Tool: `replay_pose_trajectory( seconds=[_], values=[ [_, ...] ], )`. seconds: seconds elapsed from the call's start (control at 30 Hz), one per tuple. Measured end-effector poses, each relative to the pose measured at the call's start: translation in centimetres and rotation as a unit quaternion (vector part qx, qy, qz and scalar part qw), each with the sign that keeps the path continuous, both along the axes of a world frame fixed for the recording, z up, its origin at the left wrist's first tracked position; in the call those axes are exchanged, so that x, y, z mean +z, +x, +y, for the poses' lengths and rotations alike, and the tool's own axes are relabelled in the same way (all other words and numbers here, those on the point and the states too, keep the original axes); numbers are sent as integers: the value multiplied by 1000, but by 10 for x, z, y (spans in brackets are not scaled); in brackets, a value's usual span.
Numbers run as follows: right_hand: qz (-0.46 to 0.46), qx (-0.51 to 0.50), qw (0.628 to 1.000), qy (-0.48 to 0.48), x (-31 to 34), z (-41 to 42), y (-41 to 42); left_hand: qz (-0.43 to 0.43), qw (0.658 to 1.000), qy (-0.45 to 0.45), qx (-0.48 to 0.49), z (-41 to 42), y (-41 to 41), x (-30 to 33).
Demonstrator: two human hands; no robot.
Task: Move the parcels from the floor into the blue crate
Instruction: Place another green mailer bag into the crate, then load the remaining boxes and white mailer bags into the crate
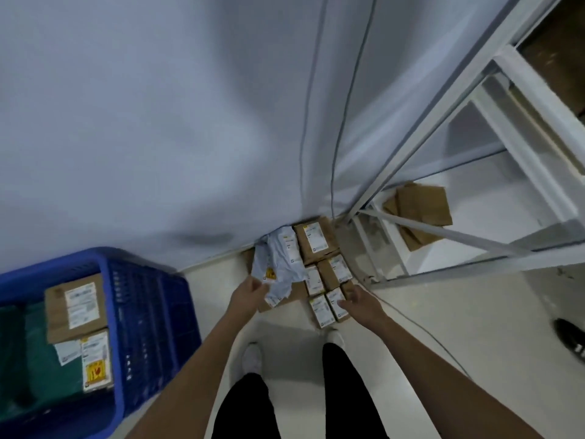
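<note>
Parcels: a cluster on the floor (pixel 411 337) against the far wall; a grey poly mailer (pixel 278 264) lies left of small brown boxes (pixel 329 299).
Left hand (pixel 250 294): fingers pinch the mailer's near edge.
Right hand (pixel 356 299): fingers curl onto the nearest small box; whether they grip it cannot be told.
Blue crate (pixel 148 299): near left, well apart, already holding boxes.
Risk, mailer: limp film may slip from an edge pinch.
Risk, boxes: a one-handed lift may knock neighbouring boxes.
Risk, cable (pixel 421 331): lying just right, it may snag.

White metal shelving (pixel 519 90), grey cables (pixel 345 122), perhaps flattened cardboard (pixel 421 204)
</note>
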State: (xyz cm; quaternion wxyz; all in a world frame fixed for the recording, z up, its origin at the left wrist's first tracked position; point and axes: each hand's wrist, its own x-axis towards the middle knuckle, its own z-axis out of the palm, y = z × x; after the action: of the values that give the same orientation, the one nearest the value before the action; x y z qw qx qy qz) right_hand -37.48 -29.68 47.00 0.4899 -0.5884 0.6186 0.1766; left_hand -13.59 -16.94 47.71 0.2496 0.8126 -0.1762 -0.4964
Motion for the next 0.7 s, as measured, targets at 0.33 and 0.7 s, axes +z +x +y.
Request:
replay_pose_trajectory(
  seconds=[0.33,0.7],
  values=[
    [2,80,997,-9,-103,-98,-20,31,999,-5,26,-86,-71,-110],
    [-4,69,997,-42,-349,-181,23,75,992,-19,96,-184,-57,-341]
  ],
)
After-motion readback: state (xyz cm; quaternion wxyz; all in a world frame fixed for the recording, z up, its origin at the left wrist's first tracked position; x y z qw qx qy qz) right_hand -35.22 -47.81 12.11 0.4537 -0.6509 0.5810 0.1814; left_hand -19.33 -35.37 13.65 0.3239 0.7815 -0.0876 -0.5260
